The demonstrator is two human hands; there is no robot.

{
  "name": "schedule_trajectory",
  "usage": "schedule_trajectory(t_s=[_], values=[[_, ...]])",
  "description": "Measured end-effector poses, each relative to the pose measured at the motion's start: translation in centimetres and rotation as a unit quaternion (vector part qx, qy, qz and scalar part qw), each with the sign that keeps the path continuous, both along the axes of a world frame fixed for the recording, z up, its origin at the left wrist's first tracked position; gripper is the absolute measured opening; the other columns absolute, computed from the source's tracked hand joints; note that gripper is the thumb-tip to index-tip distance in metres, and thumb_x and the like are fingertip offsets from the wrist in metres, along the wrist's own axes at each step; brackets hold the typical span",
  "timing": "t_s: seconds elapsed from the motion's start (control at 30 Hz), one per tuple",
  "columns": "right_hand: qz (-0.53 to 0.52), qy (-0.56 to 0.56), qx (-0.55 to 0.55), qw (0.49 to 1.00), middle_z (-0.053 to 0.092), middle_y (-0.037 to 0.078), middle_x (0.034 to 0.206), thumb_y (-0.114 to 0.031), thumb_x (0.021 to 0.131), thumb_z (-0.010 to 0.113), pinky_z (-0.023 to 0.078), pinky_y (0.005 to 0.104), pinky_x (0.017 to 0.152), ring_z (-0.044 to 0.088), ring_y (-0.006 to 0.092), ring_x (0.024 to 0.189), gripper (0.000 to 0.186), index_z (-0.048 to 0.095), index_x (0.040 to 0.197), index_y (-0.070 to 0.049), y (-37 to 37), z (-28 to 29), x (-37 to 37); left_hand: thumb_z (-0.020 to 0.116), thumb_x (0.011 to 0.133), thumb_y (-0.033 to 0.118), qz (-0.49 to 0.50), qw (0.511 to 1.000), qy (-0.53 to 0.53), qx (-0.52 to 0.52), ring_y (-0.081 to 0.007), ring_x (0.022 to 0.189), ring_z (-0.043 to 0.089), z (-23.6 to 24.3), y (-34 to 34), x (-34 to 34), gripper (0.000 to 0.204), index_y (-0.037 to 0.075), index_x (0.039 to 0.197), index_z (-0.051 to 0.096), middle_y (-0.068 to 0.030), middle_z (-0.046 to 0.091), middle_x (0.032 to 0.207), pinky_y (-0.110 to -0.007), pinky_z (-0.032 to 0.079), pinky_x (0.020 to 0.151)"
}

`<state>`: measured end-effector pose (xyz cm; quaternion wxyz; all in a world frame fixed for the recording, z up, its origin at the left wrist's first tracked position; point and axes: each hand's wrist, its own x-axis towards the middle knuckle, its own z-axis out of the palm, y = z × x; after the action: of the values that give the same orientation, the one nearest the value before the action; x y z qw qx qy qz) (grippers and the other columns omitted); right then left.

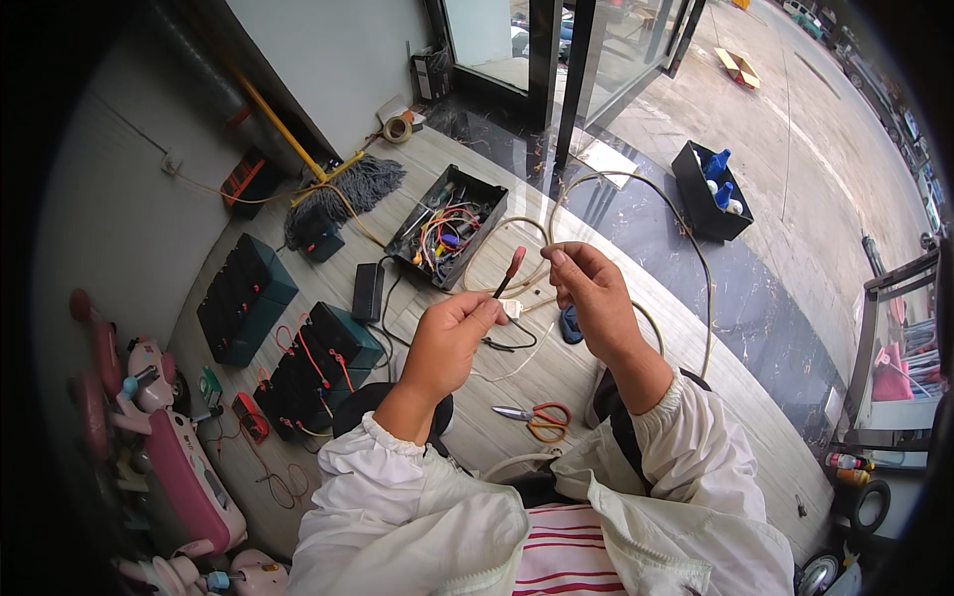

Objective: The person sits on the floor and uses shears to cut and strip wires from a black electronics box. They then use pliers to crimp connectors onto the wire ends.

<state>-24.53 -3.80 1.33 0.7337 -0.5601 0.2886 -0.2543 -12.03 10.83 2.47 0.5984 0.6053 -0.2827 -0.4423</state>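
My left hand (452, 343) pinches a black cable (504, 285) between thumb and fingers. The cable's red-covered tip (516, 260) sticks up toward my other hand. Just right of that tip is my right hand (593, 293), its thumb and forefinger pressed together; whatever they hold is too small to make out. Below the hands, a white plug (513, 308) lies by the coiled beige cord (475, 260). Orange-handled scissors (545, 419) rest on the floor between my knees.
A black box of wires and tools (489, 204) stands ahead. To the left are dark green battery packs (358, 348), a black power adapter (368, 291), a red meter (251, 417), a mop (363, 184) and a pink ride-on toy (194, 477). A bin with blue bottles (711, 204) stands right.
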Motion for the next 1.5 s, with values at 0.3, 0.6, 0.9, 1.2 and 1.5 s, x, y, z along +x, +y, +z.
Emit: schedule_trajectory(t_s=[0.3,0.6,0.9,1.2,1.5], values=[[0.04,0.179,-0.112,0.977,0.054,-0.002,0.073,-0.024,0.093,0.055,0.038,0.0215,0.055,0.044,0.0049,0.06,0.025,0.062,0.101,-0.002,-2.9,-6.4,1.7,0.052,0.094,0.017,-0.081,0.997,0.018,-0.004,-0.0013,0.057,0.032,0.9,4.4,-0.9,0.021,0.001,0.085,0.062,0.0073,0.044,0.064,-0.017,0.025,0.053],[0.145,0.399,-0.141,0.895,0.063,0.008,0.078,-0.028,0.089,0.057,0.047,0.0289,0.056,0.057,0.0151,0.065,0.032,0.062,0.098,0.002,-9.3,-19.7,8.1,0.052,0.096,0.016,-0.029,0.994,0.092,-0.043,-0.0048,0.069,0.046,2.2,7.6,2.1,0.02,-0.003,0.095,0.059,-0.0007,0.056,0.079,-0.019,0.039,0.065],[0.189,0.389,-0.261,0.863,0.066,0.02,0.094,-0.026,0.082,0.057,0.048,0.0413,0.083,0.062,0.0359,0.091,0.029,0.067,0.093,0.0,-7.3,-30.5,16.6,0.052,0.094,0.02,0.181,0.975,0.021,-0.126,-0.0117,0.052,0.04,0.4,10.0,5.3,0.028,-0.004,0.08,0.053,-0.0085,0.051,0.069,-0.025,0.031,0.046],[0.117,0.347,-0.438,0.821,0.06,0.021,0.099,-0.016,0.084,0.054,0.047,0.0461,0.081,0.058,0.0392,0.092,0.023,0.063,0.103,-0.006,-14.4,-34.4,31.1,0.058,0.091,0.03,0.295,0.866,0.402,-0.031,-0.0131,0.047,0.035,0.4,8.6,11.2,0.032,0.005,0.072,0.053,-0.003,0.041,0.061,-0.025,0.033,0.048],[0.209,0.24,-0.459,0.829,0.06,0.015,0.105,-0.026,0.08,0.059,0.045,0.0428,0.087,0.056,0.0345,0.1,0.033,0.059,0.109,-0.008,-15.1,-40.1,37.1,0.061,0.088,0.034,0.319,0.844,0.427,0.058,-0.0149,0.053,0.039,-0.7,7.0,15.1,0.032,0.004,0.078,0.057,-0.0046,0.045,0.066,-0.028,0.03,0.046]])
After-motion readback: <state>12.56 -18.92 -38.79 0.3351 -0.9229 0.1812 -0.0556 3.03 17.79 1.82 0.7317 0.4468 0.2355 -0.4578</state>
